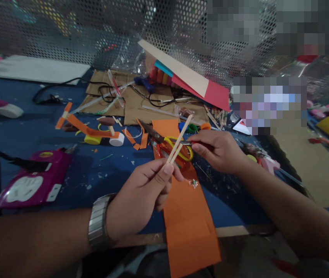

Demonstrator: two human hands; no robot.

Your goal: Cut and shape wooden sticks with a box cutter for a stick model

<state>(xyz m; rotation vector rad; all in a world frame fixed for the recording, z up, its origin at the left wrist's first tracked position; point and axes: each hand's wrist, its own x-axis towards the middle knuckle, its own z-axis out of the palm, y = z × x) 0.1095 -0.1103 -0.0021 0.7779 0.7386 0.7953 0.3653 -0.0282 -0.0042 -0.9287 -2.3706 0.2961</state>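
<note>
We pinch two thin, pale wooden sticks (178, 139) in our left hand (141, 195), raised above the smooth orange paper (189, 220), while our right hand (219, 150) closes on a slim metal tool (187, 143) beside yellow-handled scissors (167, 141) on the littered blue table (37, 131).

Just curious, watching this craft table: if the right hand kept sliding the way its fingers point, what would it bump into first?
Probably the yellow-handled scissors lying just left of the right hand, on the orange paper; depth is hard to judge.
</note>
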